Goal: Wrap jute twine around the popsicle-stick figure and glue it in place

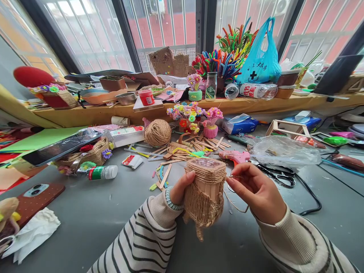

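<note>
My left hand [182,189] is closed around the left side of a small jar [205,191] wrapped in jute twine, held above the grey table. Bands of twine circle its top and lower part, with flat wooden sticks showing between them. A frayed twine end hangs from the bottom. On the right, my right hand [256,191] pinches a length of jute twine [236,207] close to the jar's upper edge; a loop of it droops below the fingers. Behind the jar lies a pink glue gun [234,155].
A ball of twine [157,132], scattered wooden sticks [167,176] and pipe-cleaner flowers [189,113] lie beyond my hands. Black scissors [280,176] and a cable [313,204] are at right. A small bottle [104,172] and a phone [41,197] lie left. A crowded ledge [113,112] runs behind.
</note>
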Motion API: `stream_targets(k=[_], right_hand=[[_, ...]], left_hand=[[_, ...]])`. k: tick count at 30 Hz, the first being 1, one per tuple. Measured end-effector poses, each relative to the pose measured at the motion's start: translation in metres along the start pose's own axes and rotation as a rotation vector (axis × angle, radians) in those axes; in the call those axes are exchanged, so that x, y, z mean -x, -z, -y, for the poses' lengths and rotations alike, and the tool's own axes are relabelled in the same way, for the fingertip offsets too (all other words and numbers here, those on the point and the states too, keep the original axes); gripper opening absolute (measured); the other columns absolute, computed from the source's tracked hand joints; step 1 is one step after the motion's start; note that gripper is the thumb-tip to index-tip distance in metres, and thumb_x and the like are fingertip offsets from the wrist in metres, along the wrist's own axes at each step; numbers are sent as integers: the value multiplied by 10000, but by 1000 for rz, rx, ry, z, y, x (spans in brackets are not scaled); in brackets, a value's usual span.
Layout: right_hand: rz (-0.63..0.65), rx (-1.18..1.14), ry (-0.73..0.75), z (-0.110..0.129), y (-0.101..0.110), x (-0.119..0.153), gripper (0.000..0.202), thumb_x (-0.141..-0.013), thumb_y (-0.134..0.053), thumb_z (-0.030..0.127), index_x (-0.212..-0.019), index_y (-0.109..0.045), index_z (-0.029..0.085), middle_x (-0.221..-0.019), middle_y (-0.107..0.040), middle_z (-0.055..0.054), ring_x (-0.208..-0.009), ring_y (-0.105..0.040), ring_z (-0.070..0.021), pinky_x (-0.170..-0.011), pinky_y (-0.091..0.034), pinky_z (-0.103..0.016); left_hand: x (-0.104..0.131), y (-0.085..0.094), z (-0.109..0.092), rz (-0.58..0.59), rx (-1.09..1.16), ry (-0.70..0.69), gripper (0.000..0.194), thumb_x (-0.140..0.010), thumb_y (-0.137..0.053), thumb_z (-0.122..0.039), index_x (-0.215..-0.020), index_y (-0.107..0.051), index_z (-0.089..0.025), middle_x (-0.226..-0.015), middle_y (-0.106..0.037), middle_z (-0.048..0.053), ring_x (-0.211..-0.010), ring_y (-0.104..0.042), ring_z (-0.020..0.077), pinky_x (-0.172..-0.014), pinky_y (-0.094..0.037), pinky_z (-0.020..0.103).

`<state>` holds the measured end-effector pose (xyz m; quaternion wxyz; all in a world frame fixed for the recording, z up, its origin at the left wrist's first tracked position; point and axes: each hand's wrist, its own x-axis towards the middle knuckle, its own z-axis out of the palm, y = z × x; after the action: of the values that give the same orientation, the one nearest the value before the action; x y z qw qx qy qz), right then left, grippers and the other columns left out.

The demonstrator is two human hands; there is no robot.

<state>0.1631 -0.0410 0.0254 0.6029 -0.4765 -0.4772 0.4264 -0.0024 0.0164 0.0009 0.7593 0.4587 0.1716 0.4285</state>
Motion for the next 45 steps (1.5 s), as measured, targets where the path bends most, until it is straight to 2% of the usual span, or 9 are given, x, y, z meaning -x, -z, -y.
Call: stream_targets(k=[8, 15, 24, 28, 36, 41, 43, 45], right_hand=[[7, 41, -3, -1, 1, -1, 369, -694, -749, 508, -793, -532, 226, -659, -494, 45, -564, -454, -94, -502, -404, -225], [4, 12, -10, 0, 0, -1, 363, -687, -766, 488, -775, -540, 217, -637, -488, 48, -550, -432, -83, -487, -378, -213], [15, 63, -8, -2, 2, -3, 367, -695, -746, 511, -770, -530, 223, -636, -479, 47, -546, -438, -92, -493, -383, -229], [4, 47, 12, -2, 1, -3, 352, -697, -751, 495, -776, -540, 225, -650, -496, 46, -557, -454, -94, -506, -402, -228], [-7, -11, 8, -2, 0, -2, 310, -701, -772, 437, -771, -563, 219, -652, -521, 46, -566, -469, -81, -523, -419, -209], [-3, -1, 2, -2, 0, -2, 310, -705, -761, 444, -771, -555, 221, -647, -504, 52, -567, -458, -84, -524, -409, -214], [-2, 8, 9, -3, 0, -3, 296, -714, -753, 432, -775, -556, 220, -655, -505, 52, -578, -455, -82, -532, -402, -211], [-5, 36, 19, -5, 1, -4, 275, -730, -737, 421, -778, -559, 216, -656, -504, 51, -579, -446, -79, -526, -383, -207]], left_hand=[[0, 0, 1, -6, 1, -65, 456, -720, -694, -533, -1018, -742, -191, -1139, -726, 101, -1284, -513, 349, -1059, -427, 469], [0, 1, 2, -3, -5, -66, 510, -733, -676, -526, -1096, -700, -168, -1210, -690, 112, -1326, -471, 335, -1110, -371, 444], [0, 2, 2, -25, -24, -41, 516, -721, -664, -547, -1065, -706, -165, -1133, -728, 120, -1250, -547, 355, -1067, -402, 459], [-1, 1, 2, 62, 10, 23, 549, -741, -623, -584, -1048, -721, -139, -1068, -747, 142, -1200, -586, 371, -1026, -437, 475], [-3, -2, -1, 104, 42, 82, 624, -731, -618, -616, -1113, -706, -132, -1042, -755, 146, -1162, -617, 364, -1015, -451, 479], [-2, 0, 0, 93, 47, 65, 584, -758, -616, -579, -1137, -695, -142, -1082, -746, 136, -1184, -603, 357, -1030, -442, 471], [-3, 1, 0, 91, 73, 102, 603, -729, -638, -597, -1109, -703, -134, -1055, -752, 137, -1166, -613, 363, -1030, -444, 471], [-3, 0, -3, 42, 99, 151, 621, -697, -672, -593, -1089, -703, -113, -1003, -761, 140, -1137, -630, 364, -1034, -443, 461]])
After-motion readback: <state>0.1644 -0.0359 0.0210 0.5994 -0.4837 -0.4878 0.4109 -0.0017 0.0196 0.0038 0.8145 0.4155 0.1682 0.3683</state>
